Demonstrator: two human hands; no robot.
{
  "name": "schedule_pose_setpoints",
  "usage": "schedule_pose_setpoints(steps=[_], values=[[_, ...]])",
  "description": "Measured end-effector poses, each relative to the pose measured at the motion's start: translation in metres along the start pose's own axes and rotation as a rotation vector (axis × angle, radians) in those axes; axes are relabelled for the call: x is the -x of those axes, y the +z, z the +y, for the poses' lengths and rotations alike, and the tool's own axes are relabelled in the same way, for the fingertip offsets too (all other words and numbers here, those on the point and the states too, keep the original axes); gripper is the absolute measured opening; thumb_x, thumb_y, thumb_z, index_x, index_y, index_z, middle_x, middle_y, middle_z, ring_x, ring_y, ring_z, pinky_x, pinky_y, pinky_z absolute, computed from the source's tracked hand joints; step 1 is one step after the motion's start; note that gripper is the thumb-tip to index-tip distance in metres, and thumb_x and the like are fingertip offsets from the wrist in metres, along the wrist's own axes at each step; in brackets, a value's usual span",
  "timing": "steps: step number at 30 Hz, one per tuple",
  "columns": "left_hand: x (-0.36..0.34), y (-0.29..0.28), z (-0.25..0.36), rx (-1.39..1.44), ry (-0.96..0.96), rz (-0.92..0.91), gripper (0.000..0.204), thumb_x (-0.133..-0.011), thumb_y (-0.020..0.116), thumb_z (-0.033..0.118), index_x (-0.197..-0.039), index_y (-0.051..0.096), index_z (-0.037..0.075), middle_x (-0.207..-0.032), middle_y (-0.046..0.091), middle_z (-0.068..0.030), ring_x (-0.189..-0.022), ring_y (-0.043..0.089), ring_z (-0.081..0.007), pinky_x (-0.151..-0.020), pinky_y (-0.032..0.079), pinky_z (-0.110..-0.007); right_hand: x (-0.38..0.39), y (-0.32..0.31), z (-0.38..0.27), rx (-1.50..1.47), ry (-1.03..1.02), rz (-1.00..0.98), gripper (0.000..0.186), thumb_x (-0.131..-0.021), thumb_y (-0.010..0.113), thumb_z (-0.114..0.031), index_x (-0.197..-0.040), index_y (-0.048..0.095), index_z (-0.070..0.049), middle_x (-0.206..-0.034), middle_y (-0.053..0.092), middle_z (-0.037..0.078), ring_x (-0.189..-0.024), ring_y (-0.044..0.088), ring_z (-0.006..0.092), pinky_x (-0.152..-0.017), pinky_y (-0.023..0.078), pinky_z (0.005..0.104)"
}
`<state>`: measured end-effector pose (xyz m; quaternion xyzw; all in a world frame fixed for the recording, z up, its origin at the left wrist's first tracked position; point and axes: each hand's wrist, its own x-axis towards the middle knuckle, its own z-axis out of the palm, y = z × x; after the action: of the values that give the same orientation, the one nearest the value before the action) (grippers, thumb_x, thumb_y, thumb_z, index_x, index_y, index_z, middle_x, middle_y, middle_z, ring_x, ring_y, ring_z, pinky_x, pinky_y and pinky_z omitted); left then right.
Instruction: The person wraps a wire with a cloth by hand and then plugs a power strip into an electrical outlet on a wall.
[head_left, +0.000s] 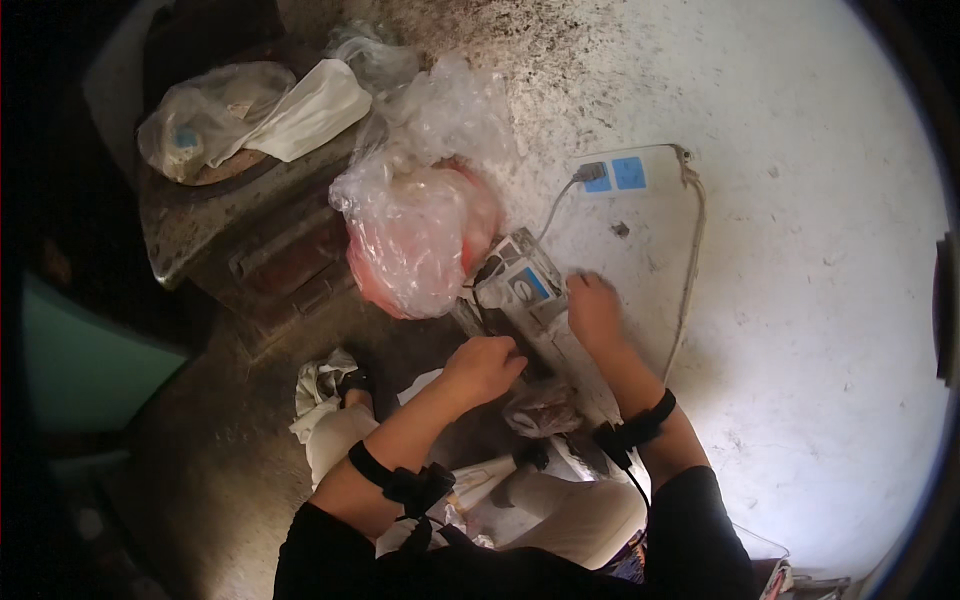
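My left hand (484,370) is curled closed above the dark gap beside the wall, palm side hidden. Whatever its fingers may hold is out of sight. My right hand (595,310) is bent closed at the right edge of a small box (528,286) with a blue-and-white printed face. Its fingertips are partly hidden, so I cannot make out anything in them. Dark cable (480,290) loops at the box's left side. A grey plug (590,173) sits in a blue wall socket (628,173), and its cord runs down behind the box.
Left of the box, a clear plastic bag (415,230) with pink-red contents bulges against a worn wooden cabinet (285,265). More bags and a white sheet (312,108) lie on top. Below my hands is a small clear packet (541,408). A wall cable (690,280) hangs right.
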<state>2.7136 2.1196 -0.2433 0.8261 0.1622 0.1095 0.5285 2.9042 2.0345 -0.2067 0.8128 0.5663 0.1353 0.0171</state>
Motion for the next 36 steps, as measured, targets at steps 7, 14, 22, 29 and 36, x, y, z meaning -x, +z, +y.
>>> schedule_pose_setpoints(steps=[7,14,22,29,36], values=[[-0.008,0.009,-0.001,-0.006,0.078,0.049,0.024,-0.075,0.057,0.024,-0.080,0.059,0.001,-0.074,0.057,-0.0200,-0.075,0.055,-0.0368,-0.065,0.044,-0.041,-0.051,0.016,-0.021,0.103,0.100,-0.243,0.021,-0.067,0.053,-0.004,-0.088,0.054,-0.006,-0.095,0.052,0.015,-0.083,0.056,0.0309,-0.070,0.046,0.0400],[-0.006,0.006,-0.004,-0.004,0.052,0.042,0.024,-0.076,0.056,0.024,-0.080,0.059,0.001,-0.077,0.058,-0.0195,-0.076,0.055,-0.0364,-0.066,0.044,-0.041,0.006,0.005,-0.006,0.093,0.083,-0.228,0.023,-0.064,0.056,-0.005,-0.086,0.055,-0.009,-0.092,0.053,0.012,-0.080,0.057,0.0292,-0.067,0.047,0.0390],[-0.005,0.006,-0.001,0.014,-0.003,-0.016,0.025,-0.077,0.055,0.024,-0.083,0.059,0.000,-0.078,0.058,-0.0195,-0.077,0.055,-0.0360,-0.067,0.044,-0.040,-0.020,-0.002,-0.012,-0.041,0.130,-0.051,0.021,-0.066,0.054,-0.003,-0.087,0.055,-0.005,-0.095,0.054,0.014,-0.085,0.055,0.0315,-0.071,0.045,0.0396],[-0.009,0.011,0.004,0.043,0.007,0.005,0.025,-0.077,0.055,0.024,-0.083,0.058,0.000,-0.076,0.057,-0.0205,-0.075,0.055,-0.0367,-0.065,0.044,-0.041,-0.038,0.007,-0.020,0.062,0.160,-0.278,0.020,-0.068,0.055,-0.006,-0.088,0.056,-0.007,-0.096,0.053,0.014,-0.088,0.055,0.0310,-0.073,0.045,0.0402],[-0.004,0.005,-0.003,0.014,0.023,0.015,0.025,-0.077,0.055,0.024,-0.083,0.059,0.000,-0.077,0.057,-0.0213,-0.075,0.055,-0.0371,-0.066,0.044,-0.041,-0.049,0.011,-0.022,0.054,0.072,-0.206,0.016,-0.068,0.053,-0.007,-0.084,0.056,-0.005,-0.092,0.055,0.016,-0.079,0.057,0.0317,-0.067,0.047,0.0400]])
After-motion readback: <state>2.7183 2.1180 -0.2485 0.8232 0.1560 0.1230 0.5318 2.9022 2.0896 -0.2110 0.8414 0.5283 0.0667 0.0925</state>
